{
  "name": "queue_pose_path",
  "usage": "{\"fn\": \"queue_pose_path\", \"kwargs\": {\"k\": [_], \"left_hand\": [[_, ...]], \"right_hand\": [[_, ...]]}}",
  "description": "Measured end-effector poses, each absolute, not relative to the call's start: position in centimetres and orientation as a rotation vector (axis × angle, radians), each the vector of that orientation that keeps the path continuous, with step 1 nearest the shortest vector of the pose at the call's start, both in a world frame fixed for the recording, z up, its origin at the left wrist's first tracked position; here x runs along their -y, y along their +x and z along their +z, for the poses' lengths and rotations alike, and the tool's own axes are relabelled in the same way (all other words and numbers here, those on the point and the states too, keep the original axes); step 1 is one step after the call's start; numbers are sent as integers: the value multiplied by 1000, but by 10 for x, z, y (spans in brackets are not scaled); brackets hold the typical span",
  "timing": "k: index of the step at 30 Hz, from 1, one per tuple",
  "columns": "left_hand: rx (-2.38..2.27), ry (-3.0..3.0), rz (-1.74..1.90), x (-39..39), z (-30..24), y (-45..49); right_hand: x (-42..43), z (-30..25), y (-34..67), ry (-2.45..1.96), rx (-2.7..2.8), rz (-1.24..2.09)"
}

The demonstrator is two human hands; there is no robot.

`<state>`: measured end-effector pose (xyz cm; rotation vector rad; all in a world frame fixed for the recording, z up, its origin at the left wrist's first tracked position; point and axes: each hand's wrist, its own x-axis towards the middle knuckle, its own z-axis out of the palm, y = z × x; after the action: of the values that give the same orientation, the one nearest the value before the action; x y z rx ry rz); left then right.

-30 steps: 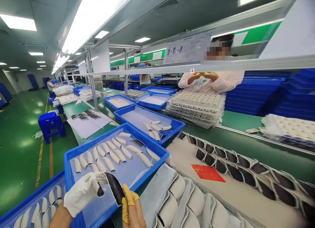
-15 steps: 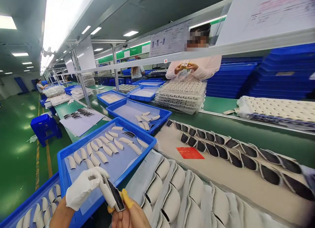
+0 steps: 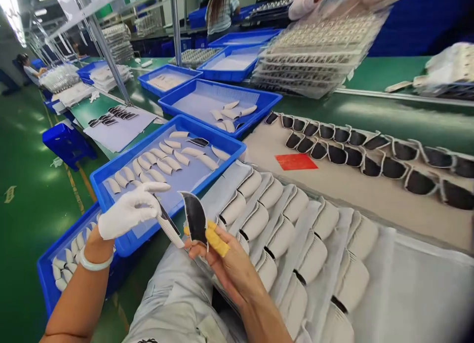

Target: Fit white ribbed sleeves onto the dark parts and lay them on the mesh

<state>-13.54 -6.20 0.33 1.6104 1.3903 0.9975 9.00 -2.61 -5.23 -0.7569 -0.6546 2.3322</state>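
My left hand (image 3: pixel 128 214), in a white glove, pinches a slim white curved piece (image 3: pixel 169 228) that slants down toward my lap. My right hand (image 3: pixel 222 256), bare with yellow finger cots, holds a dark curved shell (image 3: pixel 195 216) upright by its lower edge. The two pieces are a little apart, over the gap between a blue tray (image 3: pixel 122 239) of white curved parts and a sheet of overlapping white shells (image 3: pixel 281 224) on my right.
More blue trays (image 3: pixel 266 102) with white parts lie beyond and at lower left. Two rows of dark shells (image 3: pixel 351 153) and a red card (image 3: pixel 295 161) rest on a beige mat. Stacked clear trays (image 3: pixel 314 52) and other workers stand behind; a blue stool (image 3: pixel 64 143) sits left.
The view has tilted down toward my lap. My hands have drawn apart: the white piece has come away in the left hand, and the dark shell stands alone in the right.
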Motion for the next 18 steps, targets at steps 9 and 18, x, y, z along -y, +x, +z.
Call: {"fn": "queue_pose_path", "kwargs": {"k": [9, 18], "left_hand": [[-1430, 2029, 824, 48, 7, -134], [-1519, 1906, 968, 45, -5, -132]], "right_hand": [[29, -43, 72, -855, 921, 2209], [33, -39, 50, -823, 818, 2270]]}}
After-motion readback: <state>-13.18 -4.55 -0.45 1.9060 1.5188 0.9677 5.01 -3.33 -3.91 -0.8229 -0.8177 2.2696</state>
